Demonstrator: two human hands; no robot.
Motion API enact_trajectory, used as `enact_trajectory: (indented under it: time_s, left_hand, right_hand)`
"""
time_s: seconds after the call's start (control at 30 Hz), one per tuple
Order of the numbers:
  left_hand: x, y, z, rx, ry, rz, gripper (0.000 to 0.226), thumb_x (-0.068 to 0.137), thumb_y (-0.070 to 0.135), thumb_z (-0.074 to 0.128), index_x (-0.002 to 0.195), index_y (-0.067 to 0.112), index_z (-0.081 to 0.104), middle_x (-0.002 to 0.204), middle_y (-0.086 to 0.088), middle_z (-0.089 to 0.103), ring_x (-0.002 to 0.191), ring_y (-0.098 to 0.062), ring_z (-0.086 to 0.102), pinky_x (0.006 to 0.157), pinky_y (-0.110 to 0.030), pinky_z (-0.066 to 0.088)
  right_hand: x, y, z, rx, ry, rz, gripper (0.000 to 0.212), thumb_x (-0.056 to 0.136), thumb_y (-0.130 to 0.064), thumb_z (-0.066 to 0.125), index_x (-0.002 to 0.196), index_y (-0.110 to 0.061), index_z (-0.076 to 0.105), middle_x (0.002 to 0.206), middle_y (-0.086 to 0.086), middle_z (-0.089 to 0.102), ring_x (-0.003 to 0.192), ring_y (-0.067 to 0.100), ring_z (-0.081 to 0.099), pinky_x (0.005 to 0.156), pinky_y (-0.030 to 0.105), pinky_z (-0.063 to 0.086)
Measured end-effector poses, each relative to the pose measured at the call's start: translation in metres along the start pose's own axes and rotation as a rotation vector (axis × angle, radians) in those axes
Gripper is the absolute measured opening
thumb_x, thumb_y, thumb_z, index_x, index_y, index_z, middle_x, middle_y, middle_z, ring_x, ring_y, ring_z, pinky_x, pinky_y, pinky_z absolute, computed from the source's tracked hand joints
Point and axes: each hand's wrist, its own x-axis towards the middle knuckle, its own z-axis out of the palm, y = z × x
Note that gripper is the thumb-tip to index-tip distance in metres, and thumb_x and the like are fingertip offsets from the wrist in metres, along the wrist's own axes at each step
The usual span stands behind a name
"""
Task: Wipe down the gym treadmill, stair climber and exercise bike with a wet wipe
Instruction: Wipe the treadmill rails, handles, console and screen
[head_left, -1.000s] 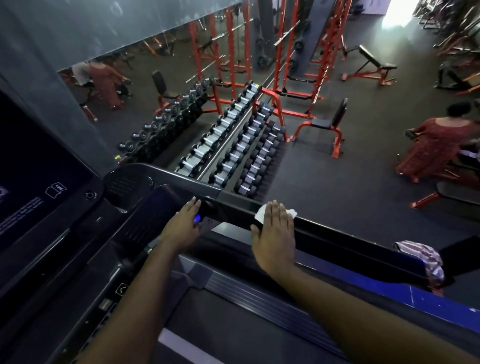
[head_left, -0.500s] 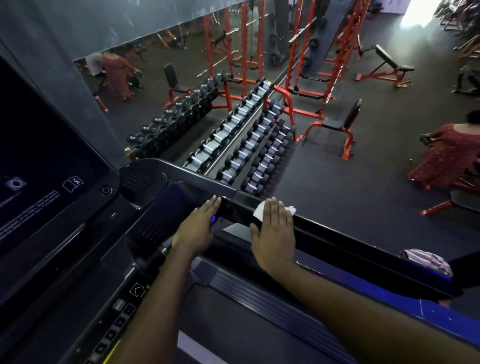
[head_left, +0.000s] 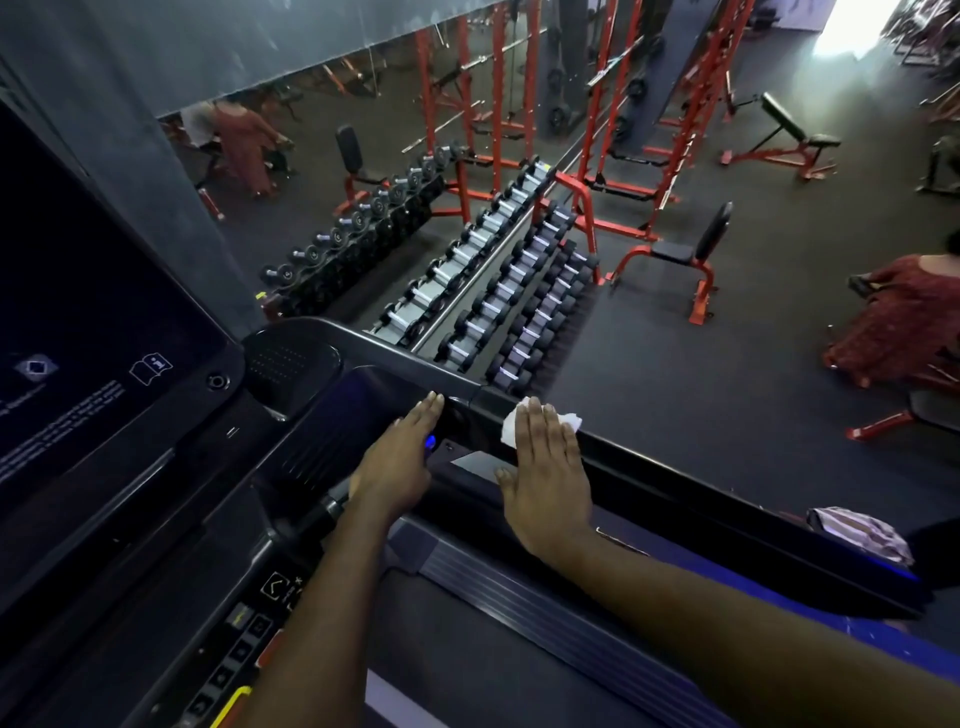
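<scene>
Dumbbell racks (head_left: 498, 291) stand beyond the treadmill (head_left: 675, 483); left hand (head_left: 397, 462) rests flat, flat right hand (head_left: 545, 478) presses the wipe (head_left: 511, 426).

The crumpled white wet wipe (head_left: 511, 425) is showing bright against the glossy black treadmill rail (head_left: 675, 499). A small round button (head_left: 429, 442) is glowing blue. A pink-and-white striped cloth (head_left: 857, 535) is draping the rail's right end.

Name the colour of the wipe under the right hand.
White wipe, head view.
</scene>
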Motion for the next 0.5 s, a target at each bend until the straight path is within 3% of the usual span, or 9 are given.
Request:
enact_trajectory:
  time_s: [0.17,0.27,0.43,0.5]
  left_hand:
    - [0.000,0.000,-0.002,-0.008,0.000,0.019,0.085,0.093,0.001,0.055,0.162,0.033,0.016,0.167,0.018,0.012,0.152,-0.011,0.025,0.123,-0.033,0.026]
    - [-0.001,0.001,-0.003,-0.004,0.007,0.007,0.088,0.092,0.010,0.063,0.162,0.035,0.015,0.167,0.018,0.011,0.151,-0.010,0.027,0.122,-0.033,0.028]
    - [-0.001,0.005,-0.001,0.056,0.015,-0.045,0.087,0.094,0.008,0.055,0.161,0.041,0.011,0.166,0.023,0.010,0.151,-0.014,0.029,0.116,-0.038,0.039]
    - [-0.001,0.007,0.002,0.089,0.016,-0.071,0.080,0.098,0.017,0.052,0.161,0.040,0.009,0.167,0.020,0.009,0.152,-0.014,0.025,0.118,-0.037,0.035]
  right_hand:
    - [0.059,-0.023,-0.021,0.149,-0.153,-0.131,0.081,0.103,-0.056,0.032,0.161,-0.006,0.007,0.169,0.013,0.012,0.155,0.029,0.011,0.127,0.045,0.008]
    - [0.074,-0.009,-0.030,0.207,-0.239,-0.252,0.080,0.104,-0.056,0.036,0.162,-0.011,0.005,0.170,0.010,0.011,0.156,0.025,0.012,0.127,0.044,0.011]
    - [0.052,0.035,-0.030,0.241,-0.173,-0.299,0.077,0.103,-0.051,0.042,0.161,-0.010,0.014,0.165,0.011,0.026,0.150,0.027,0.027,0.124,0.042,0.023]
    - [0.050,0.048,-0.030,0.276,-0.191,-0.275,0.074,0.102,-0.051,0.044,0.159,-0.009,0.020,0.160,0.011,0.035,0.144,0.028,0.036,0.119,0.044,0.031]
